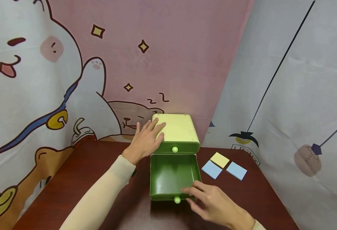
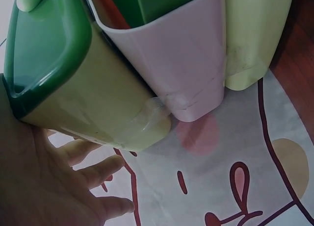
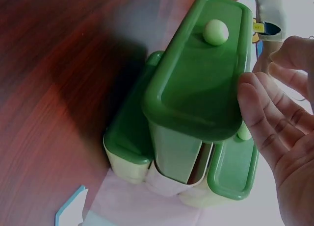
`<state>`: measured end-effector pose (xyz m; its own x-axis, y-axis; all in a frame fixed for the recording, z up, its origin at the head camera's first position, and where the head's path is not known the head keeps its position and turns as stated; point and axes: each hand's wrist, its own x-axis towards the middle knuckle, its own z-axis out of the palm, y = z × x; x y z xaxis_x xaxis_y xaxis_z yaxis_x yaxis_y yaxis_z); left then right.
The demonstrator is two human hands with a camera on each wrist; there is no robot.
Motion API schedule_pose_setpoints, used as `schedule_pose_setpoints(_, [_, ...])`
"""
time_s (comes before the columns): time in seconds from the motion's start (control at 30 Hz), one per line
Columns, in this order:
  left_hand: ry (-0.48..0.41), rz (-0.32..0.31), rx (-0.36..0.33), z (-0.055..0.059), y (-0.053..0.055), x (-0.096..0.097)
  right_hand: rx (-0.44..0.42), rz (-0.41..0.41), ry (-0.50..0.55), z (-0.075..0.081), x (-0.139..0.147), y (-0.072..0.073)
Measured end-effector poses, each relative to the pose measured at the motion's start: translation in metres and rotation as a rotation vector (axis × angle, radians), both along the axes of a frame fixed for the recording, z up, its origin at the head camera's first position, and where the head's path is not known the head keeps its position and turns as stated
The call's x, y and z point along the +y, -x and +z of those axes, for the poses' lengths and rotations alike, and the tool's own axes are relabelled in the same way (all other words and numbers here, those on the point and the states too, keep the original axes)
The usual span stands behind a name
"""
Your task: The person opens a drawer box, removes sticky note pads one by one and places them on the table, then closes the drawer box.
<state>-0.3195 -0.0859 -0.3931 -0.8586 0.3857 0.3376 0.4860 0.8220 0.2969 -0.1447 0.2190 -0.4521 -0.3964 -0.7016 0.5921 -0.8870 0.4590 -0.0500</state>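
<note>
A small drawer cabinet [image 1: 180, 126] with rounded pale-yellow and pink tiers stands on the table. Its middle green drawer [image 1: 172, 174] is pulled out, and the inside looks bare. Above it the top drawer [image 1: 162, 147], with a round light-green knob [image 1: 175, 149], is closed. My left hand [image 1: 145, 140] rests on the left of the cabinet's top, fingers spread. At the pulled-out drawer's front right corner is my right hand [image 1: 211, 203]; in the right wrist view its fingers [image 3: 252, 106] lie fairly straight, tips right at the drawer's rim. The pink middle tier [image 2: 181, 54] shows in the left wrist view.
Right of the cabinet lie a yellow note pad [image 1: 219, 159] and two blue ones, a left pad [image 1: 211, 169] and a right pad [image 1: 236, 171]. A cartoon-printed cloth [image 1: 185, 64] hangs behind the reddish-brown table [image 1: 93, 172].
</note>
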Motion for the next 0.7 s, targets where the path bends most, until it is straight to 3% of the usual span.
schedule_pose_setpoints(0.33, [-0.001, 0.002, -0.004, 0.002, 0.0, -0.001, 0.096, 0.049, -0.019, -0.009, -0.009, 0.002])
schedule_pose_setpoints(0.7, [0.001, 0.0, -0.016, 0.002, -0.001, 0.0, 0.083, 0.072, -0.043, -0.02, -0.011, 0.0])
